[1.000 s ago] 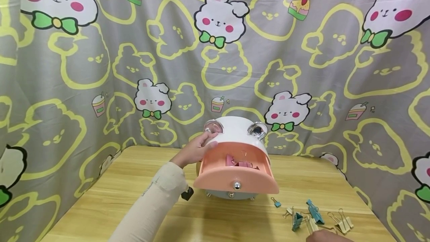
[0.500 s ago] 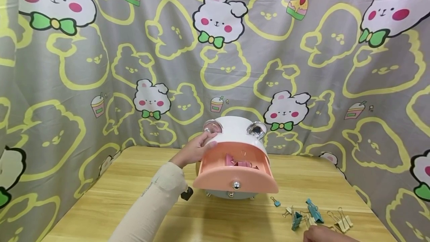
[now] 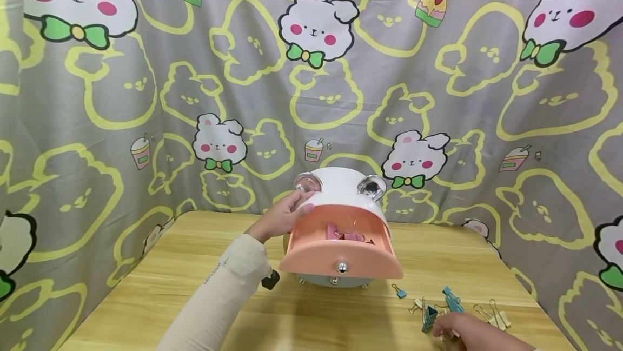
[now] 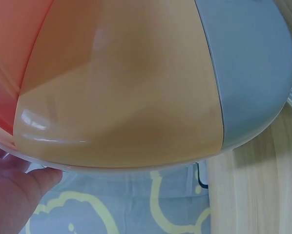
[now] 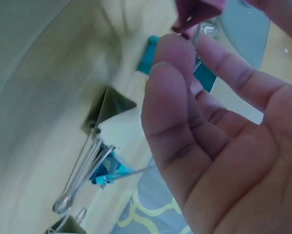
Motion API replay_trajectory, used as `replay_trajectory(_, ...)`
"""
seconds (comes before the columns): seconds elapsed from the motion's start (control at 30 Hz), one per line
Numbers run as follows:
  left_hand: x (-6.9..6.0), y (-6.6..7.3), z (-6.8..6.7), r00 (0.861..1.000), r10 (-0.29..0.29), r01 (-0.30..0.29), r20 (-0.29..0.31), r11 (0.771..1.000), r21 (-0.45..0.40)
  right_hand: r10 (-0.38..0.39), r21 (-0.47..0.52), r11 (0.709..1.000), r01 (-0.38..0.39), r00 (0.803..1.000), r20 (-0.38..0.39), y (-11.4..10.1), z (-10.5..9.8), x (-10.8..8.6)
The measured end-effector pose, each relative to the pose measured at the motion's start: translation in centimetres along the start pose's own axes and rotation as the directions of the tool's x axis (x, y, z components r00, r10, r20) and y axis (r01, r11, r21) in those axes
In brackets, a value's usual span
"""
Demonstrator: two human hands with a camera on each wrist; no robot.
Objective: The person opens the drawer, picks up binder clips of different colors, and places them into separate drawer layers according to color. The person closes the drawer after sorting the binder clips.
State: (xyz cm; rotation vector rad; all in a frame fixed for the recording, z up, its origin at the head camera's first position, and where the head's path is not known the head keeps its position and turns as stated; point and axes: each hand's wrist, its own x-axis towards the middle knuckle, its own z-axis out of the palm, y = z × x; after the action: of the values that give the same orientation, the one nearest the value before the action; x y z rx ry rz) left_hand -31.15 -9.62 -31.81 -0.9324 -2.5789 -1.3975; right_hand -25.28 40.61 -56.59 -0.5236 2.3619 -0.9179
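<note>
A small desktop drawer box (image 3: 343,186) with a white top and silver ears stands on the table. Its coral drawer (image 3: 343,256) is pulled out and holds several pink binder clips (image 3: 351,235). My left hand (image 3: 279,216) holds the box's upper left side by the ear; in the left wrist view, its thumb lies along the edge. At the front right, my right hand (image 3: 479,332) is above loose binder clips, including a teal one (image 3: 429,318). The right wrist view shows its fingertips pinching a pink binder clip (image 5: 199,12), partly cut off by the frame.
A small blue binder clip (image 3: 399,291) lies nearer the box. A cream binder clip (image 3: 498,319) and a long teal one (image 3: 452,299) lie around the right hand. Patterned cloth (image 3: 263,97) hangs behind the wooden table (image 3: 209,253).
My right hand has moved up and slightly left over the loose clips, and more of it shows. The left hand stays on the box, and the coral drawer remains pulled out.
</note>
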Motion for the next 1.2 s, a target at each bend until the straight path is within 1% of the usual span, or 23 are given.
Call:
replay_trajectory(0.03,0.0,0.0,0.0,1.000,0.001,-0.001,-0.001,1.000,0.001,-0.088,0.000,0.996,0.088,0.996,-0.006,-1.5,-0.1,-1.0)
replay_trajectory(0.07,0.0,0.0,0.0,1.000,0.002,-0.002,-0.003,1.000,0.005,-0.129,0.043,0.991,0.130,0.992,-0.010,-3.8,0.0,-2.2)
replay_trajectory(0.13,-0.1,0.1,-0.1,1.000,0.003,-0.003,-0.004,1.000,0.004,-0.093,0.188,0.978,0.094,0.996,-0.011,-8.3,0.2,-3.9)
replay_trajectory(0.17,-0.1,0.1,-0.1,1.000,0.001,-0.001,-0.005,1.000,0.003,-0.058,0.252,0.966,0.062,0.998,-0.021,-10.4,0.4,-4.7)
replay_trajectory(0.23,-0.2,0.1,-0.1,1.000,-0.002,0.002,-0.005,1.000,0.003,-0.031,0.282,0.958,0.044,0.998,-0.052,-14.7,0.6,-6.2)
replay_trajectory(0.27,-0.2,0.1,-0.1,1.000,-0.005,0.005,-0.005,1.000,0.004,-0.012,0.330,0.944,0.027,0.999,-0.049,-16.2,0.6,-6.8)
replay_trajectory(0.3,-0.2,0.1,-0.1,1.000,-0.007,0.007,-0.006,1.000,0.003,-0.009,0.338,0.941,0.028,0.998,-0.057,-17.0,0.6,-7.2)
replay_trajectory(0.33,-0.2,0.0,-0.1,1.000,-0.010,0.010,-0.006,1.000,0.006,-0.024,0.310,0.950,0.042,0.998,-0.062,-17.6,0.5,-7.5)
replay_trajectory(0.4,-0.2,0.0,-0.1,1.000,-0.010,0.010,-0.007,1.000,0.007,-0.064,0.226,0.971,0.082,0.994,-0.085,-18.1,0.2,-7.7)
replay_trajectory(0.43,-0.2,0.0,-0.1,1.000,-0.009,0.009,-0.007,1.000,0.007,-0.076,0.209,0.973,0.093,0.993,-0.090,-18.1,0.1,-7.8)
replay_trajectory(0.53,-0.2,0.0,-0.1,1.000,-0.004,0.004,-0.006,1.000,0.001,-0.120,0.170,0.976,0.136,0.987,-0.103,-17.8,-0.4,-7.8)
replay_trajectory(0.7,-0.3,0.1,-0.1,1.000,-0.006,0.006,-0.003,1.000,0.000,-0.155,0.121,0.978,0.170,0.980,-0.128,-17.8,-1.0,-7.7)
replay_trajectory(0.8,-0.3,0.1,0.0,1.000,-0.001,0.001,-0.004,1.000,0.013,-0.148,0.094,0.982,0.163,0.978,-0.145,-18.2,-1.3,-7.8)
replay_trajectory(0.87,-0.2,0.1,0.0,1.000,0.005,-0.005,-0.002,1.000,0.016,-0.131,0.067,0.987,0.144,0.978,-0.164,-18.5,-1.5,-7.9)
replay_trajectory(0.93,-0.2,0.2,0.0,1.000,0.003,-0.003,0.002,1.000,0.008,-0.113,0.036,0.992,0.122,0.976,-0.186,-18.8,-1.8,-7.9)
replay_trajectory(1.0,-0.2,0.2,0.0,1.000,-0.003,0.003,0.005,1.000,-0.003,-0.111,0.004,0.993,0.115,0.973,-0.205,-19.0,-2.0,-7.9)
replay_trajectory(1.07,-0.2,0.3,-0.1,1.000,-0.007,0.007,0.005,1.000,-0.008,-0.132,-0.020,0.991,0.131,0.968,-0.213,-19.1,-2.3,-7.8)
replay_trajectory(1.2,-0.2,0.3,-0.1,1.000,-0.007,0.007,0.000,1.000,-0.007,-0.193,-0.046,0.981,0.187,0.956,-0.221,-19.2,-2.6,-7.7)
